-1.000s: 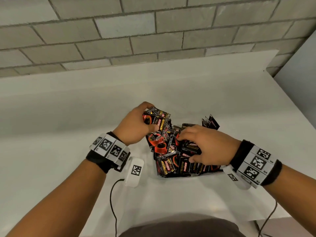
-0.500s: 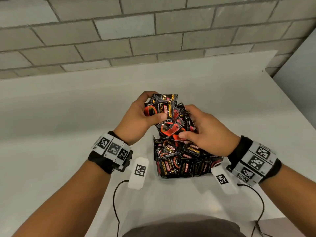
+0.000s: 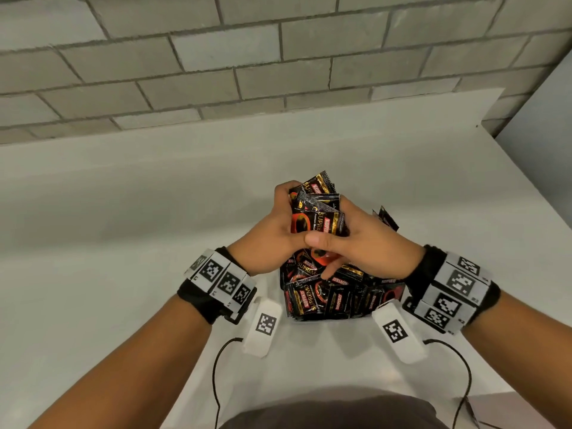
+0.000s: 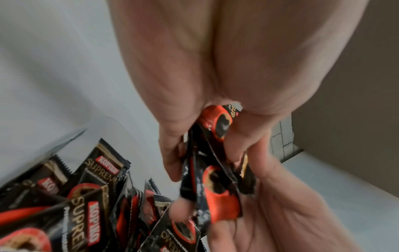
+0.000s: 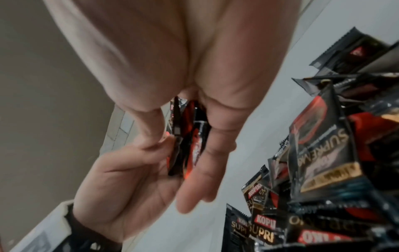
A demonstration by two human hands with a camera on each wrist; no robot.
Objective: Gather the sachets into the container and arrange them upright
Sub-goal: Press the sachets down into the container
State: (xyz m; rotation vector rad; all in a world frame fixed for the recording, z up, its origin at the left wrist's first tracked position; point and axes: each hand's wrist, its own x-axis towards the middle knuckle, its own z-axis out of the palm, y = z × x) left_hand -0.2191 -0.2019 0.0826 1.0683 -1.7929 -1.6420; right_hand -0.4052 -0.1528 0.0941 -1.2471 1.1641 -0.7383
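Observation:
Both hands hold one bundle of black-and-red sachets (image 3: 315,212) upright above the container. My left hand (image 3: 294,218) grips its left side and my right hand (image 3: 334,233) clasps the right side, the two thumbs meeting in front. The left wrist view shows the left hand (image 4: 205,145) pinching the bundle (image 4: 220,122). In the right wrist view the right hand (image 5: 183,127) closes on the bundle (image 5: 190,136). Below them, the clear container (image 3: 289,315) is packed with several sachets (image 3: 325,298), some upright, some leaning. Its rim (image 4: 71,136) shows at the left.
The container stands on a white table (image 3: 123,243) against a grey brick wall (image 3: 278,57). The table's right edge (image 3: 526,196) is near. Sachet tips (image 3: 385,216) poke up behind my right hand. Two black cables (image 3: 216,366) trail toward my body.
My right hand left the sachets in the container and came up to the bundle in my left hand. Both hands rose and now clasp the bundle together.

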